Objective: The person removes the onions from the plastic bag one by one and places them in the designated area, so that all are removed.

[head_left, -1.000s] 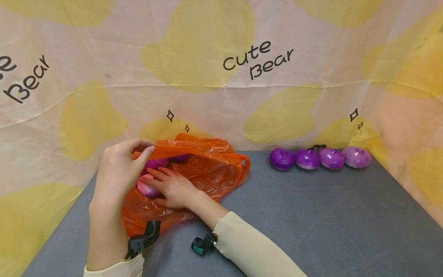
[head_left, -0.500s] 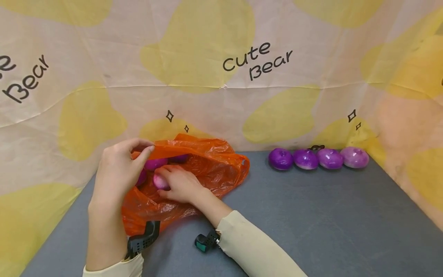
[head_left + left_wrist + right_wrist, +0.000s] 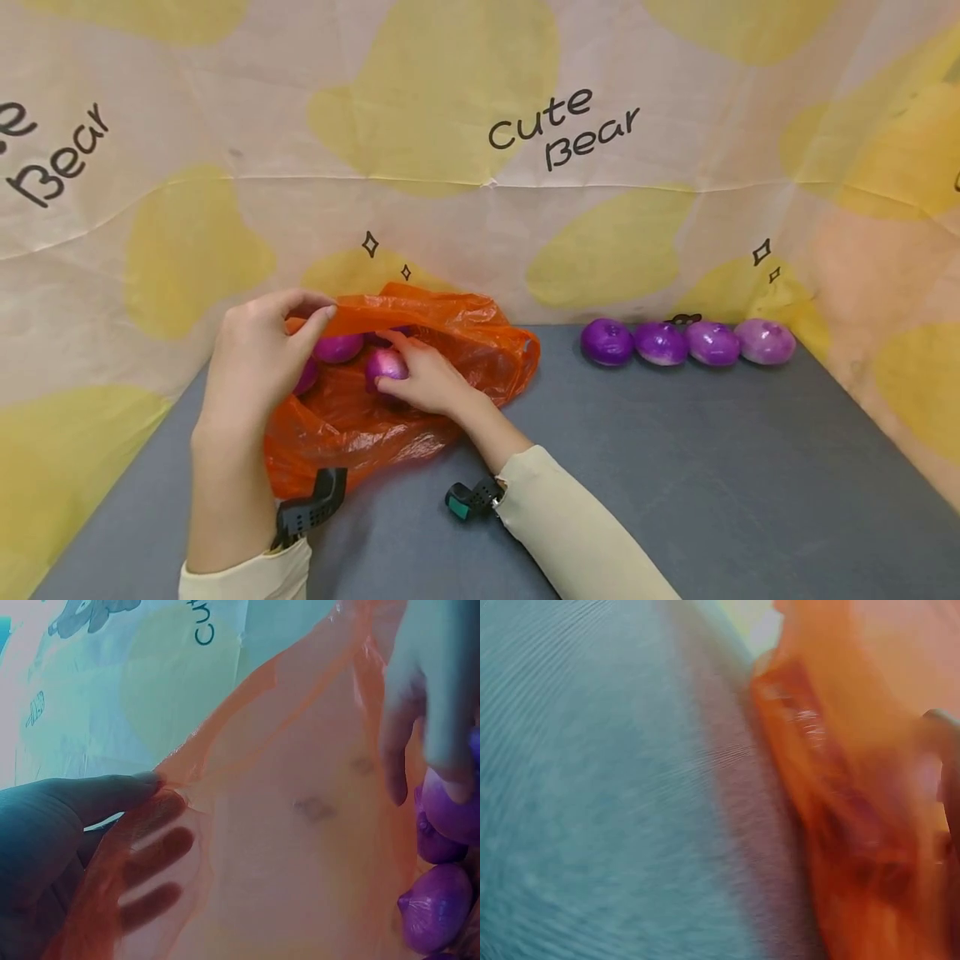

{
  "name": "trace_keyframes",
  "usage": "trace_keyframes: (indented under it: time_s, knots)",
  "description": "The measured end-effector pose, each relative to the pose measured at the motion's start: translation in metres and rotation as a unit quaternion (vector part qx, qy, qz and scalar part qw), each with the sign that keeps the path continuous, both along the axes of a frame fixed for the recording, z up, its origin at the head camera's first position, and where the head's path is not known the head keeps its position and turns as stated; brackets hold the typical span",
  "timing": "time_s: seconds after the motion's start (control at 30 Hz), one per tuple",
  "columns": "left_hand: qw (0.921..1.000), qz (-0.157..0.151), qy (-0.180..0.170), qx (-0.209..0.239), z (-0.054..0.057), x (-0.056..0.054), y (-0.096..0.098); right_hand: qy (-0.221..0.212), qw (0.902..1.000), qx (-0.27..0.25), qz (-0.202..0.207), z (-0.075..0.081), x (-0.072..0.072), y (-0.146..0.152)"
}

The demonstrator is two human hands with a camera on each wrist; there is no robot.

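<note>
Left hand (image 3: 258, 350) pinching an orange plastic bag (image 3: 465, 358), right hand (image 3: 431, 377) gripping a purple onion (image 3: 386, 367) left of centre, four onions (image 3: 661, 344), frame right

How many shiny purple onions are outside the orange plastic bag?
4, lined up on the grey table: leftmost onion, second onion, third onion, rightmost onion. The bag may hide more.

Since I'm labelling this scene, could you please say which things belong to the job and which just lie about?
Part of the job, it seems:
orange bag, pinched by the left hand
purple onion, held by the right hand
other onions in the bag
row of four onions

Merely around:
printed backdrop
grey table
</note>
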State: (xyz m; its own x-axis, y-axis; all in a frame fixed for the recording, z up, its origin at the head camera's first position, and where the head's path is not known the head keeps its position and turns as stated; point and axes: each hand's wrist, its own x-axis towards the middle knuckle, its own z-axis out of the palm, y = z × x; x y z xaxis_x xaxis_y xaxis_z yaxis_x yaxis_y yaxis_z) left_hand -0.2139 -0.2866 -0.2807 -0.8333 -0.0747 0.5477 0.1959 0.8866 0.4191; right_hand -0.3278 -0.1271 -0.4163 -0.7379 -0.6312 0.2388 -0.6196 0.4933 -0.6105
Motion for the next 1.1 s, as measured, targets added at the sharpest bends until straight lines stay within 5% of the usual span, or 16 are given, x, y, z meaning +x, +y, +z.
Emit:
trace_keyframes:
  time_s: [0.17, 0.6, 1.1]
  knots:
    - [1.0, 0.001, -0.007, 0.004, 0.0, -0.002, 0.001, -0.037, 0.9987, -0.012, 0.032, 0.002, -0.001, 0.006]
    - [0.9999, 0.001, -0.014, 0.002, 0.001, -0.004, 0.003, 0.049, 0.9981, 0.004, 0.038, 0.003, -0.008, 0.017]
    - [0.9996, 0.001, -0.028, 0.005, -0.002, 0.0, 0.0, 0.049, 0.996, 0.061, 0.042, -0.009, -0.014, 0.026]
